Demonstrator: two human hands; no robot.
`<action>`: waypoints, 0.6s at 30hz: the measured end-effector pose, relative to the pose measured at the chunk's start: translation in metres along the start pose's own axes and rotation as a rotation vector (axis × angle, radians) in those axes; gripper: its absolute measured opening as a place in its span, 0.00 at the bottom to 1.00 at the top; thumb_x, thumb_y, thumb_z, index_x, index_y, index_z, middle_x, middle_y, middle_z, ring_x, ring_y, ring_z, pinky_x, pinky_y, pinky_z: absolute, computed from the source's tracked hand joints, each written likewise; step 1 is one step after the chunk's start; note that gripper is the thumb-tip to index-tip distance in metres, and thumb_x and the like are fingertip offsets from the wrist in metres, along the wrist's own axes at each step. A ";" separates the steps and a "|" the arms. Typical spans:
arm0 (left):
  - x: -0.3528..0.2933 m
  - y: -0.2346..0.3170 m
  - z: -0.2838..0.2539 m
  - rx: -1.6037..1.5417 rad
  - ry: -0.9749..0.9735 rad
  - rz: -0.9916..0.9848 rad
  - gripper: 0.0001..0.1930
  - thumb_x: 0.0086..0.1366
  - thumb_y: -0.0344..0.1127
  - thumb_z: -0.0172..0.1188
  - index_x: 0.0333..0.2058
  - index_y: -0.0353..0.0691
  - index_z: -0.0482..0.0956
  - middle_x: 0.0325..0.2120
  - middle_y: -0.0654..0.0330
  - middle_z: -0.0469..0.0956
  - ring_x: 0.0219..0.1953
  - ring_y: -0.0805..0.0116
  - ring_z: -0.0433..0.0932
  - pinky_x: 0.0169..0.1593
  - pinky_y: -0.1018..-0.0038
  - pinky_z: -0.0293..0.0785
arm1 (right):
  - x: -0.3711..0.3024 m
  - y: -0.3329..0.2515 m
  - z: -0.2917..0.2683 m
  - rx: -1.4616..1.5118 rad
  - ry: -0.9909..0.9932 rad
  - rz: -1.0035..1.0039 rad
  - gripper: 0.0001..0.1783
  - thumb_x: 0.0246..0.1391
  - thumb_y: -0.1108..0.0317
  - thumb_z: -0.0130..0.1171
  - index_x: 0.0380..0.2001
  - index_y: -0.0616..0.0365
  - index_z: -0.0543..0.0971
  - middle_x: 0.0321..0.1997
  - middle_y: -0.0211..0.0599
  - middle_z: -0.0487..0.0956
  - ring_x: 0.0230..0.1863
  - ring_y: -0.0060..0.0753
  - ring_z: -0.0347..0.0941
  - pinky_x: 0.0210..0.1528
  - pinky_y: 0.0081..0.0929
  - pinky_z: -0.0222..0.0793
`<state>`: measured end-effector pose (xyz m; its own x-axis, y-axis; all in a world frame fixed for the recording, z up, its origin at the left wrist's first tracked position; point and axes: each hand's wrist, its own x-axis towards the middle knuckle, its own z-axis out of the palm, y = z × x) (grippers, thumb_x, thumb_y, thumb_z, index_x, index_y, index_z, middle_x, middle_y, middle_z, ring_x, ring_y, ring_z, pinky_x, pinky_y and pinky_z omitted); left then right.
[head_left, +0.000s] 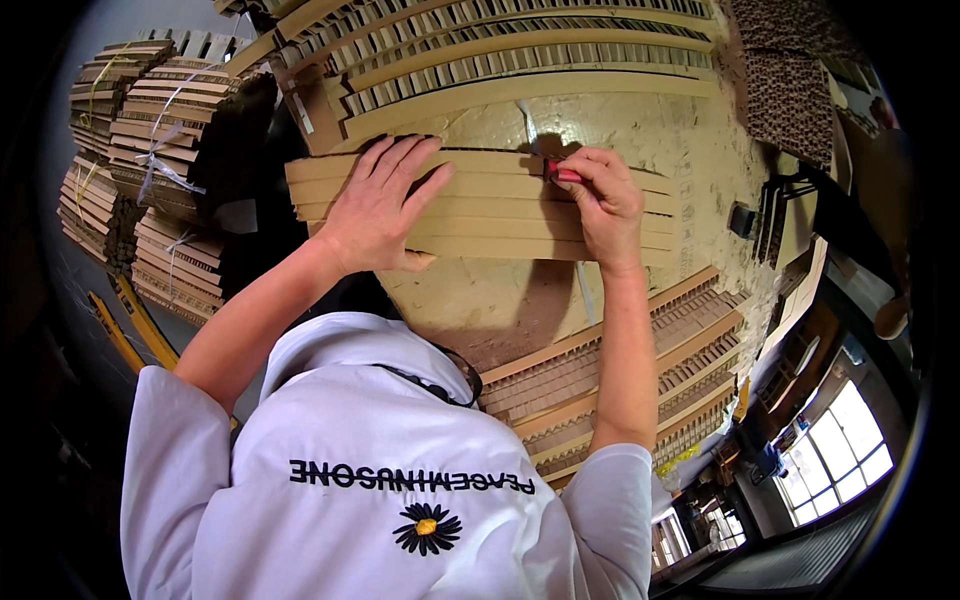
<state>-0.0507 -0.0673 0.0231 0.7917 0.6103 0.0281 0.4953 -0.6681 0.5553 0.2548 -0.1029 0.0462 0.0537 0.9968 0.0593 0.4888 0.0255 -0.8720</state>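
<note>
A row of long tan cardboard strips [490, 215] lies side by side across the brown work surface [450, 300] in front of me. My left hand [385, 210] rests flat over the left part of the strips, fingers spread and thumb near their lower edge. Closer to the right end, my right hand [608, 205] is closed around a small red object [565, 175] at the strips' upper edge. What kind of object it is cannot be made out. A pale strap [586, 295] emerges below the strips, and a similar length shows above them.
Slotted cardboard pieces [520, 55] stand in rows at the far side. More stacked cardboard [620, 370] sits at the near right. Tied cardboard bundles [165, 130] are piled at left, with yellow bars [140, 325] below. Dark honeycomb-like cardboard [785, 95] stands at far right.
</note>
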 end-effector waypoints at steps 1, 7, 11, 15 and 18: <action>0.000 0.000 0.000 -0.002 0.003 0.002 0.59 0.31 0.50 0.78 0.67 0.41 0.63 0.67 0.43 0.60 0.67 0.41 0.61 0.70 0.45 0.54 | 0.000 0.001 0.000 -0.004 -0.001 -0.001 0.10 0.50 0.82 0.69 0.36 0.60 0.85 0.38 0.33 0.80 0.38 0.27 0.76 0.39 0.23 0.73; -0.001 0.000 0.000 -0.004 0.012 0.005 0.60 0.31 0.50 0.78 0.67 0.41 0.63 0.67 0.43 0.60 0.67 0.41 0.61 0.70 0.45 0.54 | 0.000 0.002 0.001 -0.027 -0.004 0.017 0.10 0.50 0.82 0.69 0.36 0.60 0.85 0.38 0.32 0.81 0.39 0.28 0.76 0.40 0.24 0.74; -0.002 -0.001 0.002 -0.007 0.018 0.004 0.60 0.31 0.50 0.78 0.67 0.41 0.63 0.67 0.43 0.60 0.67 0.41 0.61 0.71 0.45 0.54 | 0.000 0.005 0.001 -0.095 -0.021 0.000 0.10 0.50 0.81 0.69 0.36 0.59 0.85 0.39 0.33 0.81 0.39 0.29 0.76 0.41 0.25 0.74; -0.001 -0.001 0.001 0.018 -0.019 -0.007 0.57 0.36 0.54 0.78 0.66 0.42 0.64 0.67 0.44 0.60 0.67 0.42 0.60 0.71 0.46 0.54 | 0.002 0.007 0.002 -0.075 -0.026 0.033 0.10 0.49 0.81 0.69 0.36 0.59 0.85 0.38 0.34 0.81 0.39 0.30 0.77 0.41 0.25 0.75; -0.002 -0.001 0.002 -0.003 -0.001 -0.011 0.60 0.30 0.50 0.79 0.67 0.42 0.63 0.68 0.44 0.60 0.68 0.42 0.61 0.71 0.46 0.53 | 0.003 0.008 0.001 -0.087 -0.025 0.019 0.11 0.48 0.81 0.70 0.36 0.59 0.85 0.38 0.34 0.81 0.39 0.31 0.78 0.40 0.25 0.75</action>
<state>-0.0521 -0.0687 0.0203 0.7868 0.6169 0.0210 0.5026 -0.6600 0.5584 0.2577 -0.0997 0.0389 0.0428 0.9986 0.0298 0.5616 0.0006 -0.8274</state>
